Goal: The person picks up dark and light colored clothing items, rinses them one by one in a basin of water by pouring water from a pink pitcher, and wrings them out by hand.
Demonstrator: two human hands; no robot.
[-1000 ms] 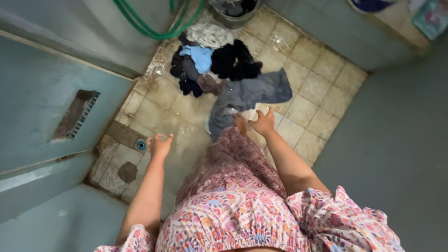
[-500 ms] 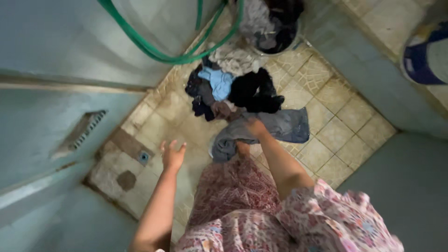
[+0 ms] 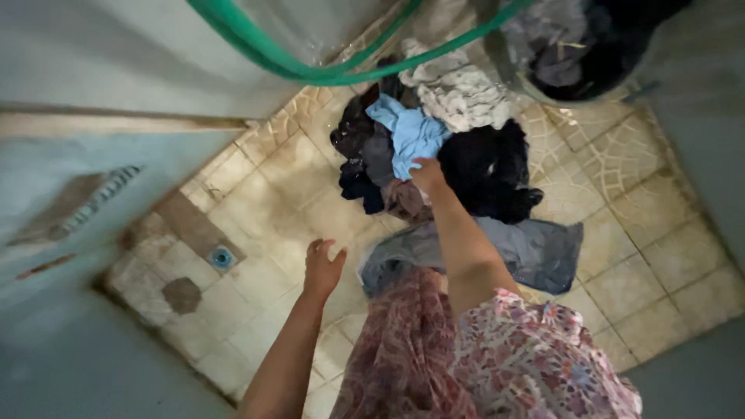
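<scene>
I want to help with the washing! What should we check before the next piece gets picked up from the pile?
1. Right hand reaches the clothes pile: ok, it is at the light blue garment.
2. Left hand free: ok, open, holding nothing.
3. Grip on a garment: cannot tell, fingers hidden.
4. Green hose out of the way: ok, it hangs apart from the hand.
5. Grey garment underfoot: not ok, it lies spread near the person's skirt.
6. Tiled floor dry: cannot tell.

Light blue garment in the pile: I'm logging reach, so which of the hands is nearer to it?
Right. The right hand touches the light blue garment; the left hand hangs open over bare tiles, well short.
</scene>
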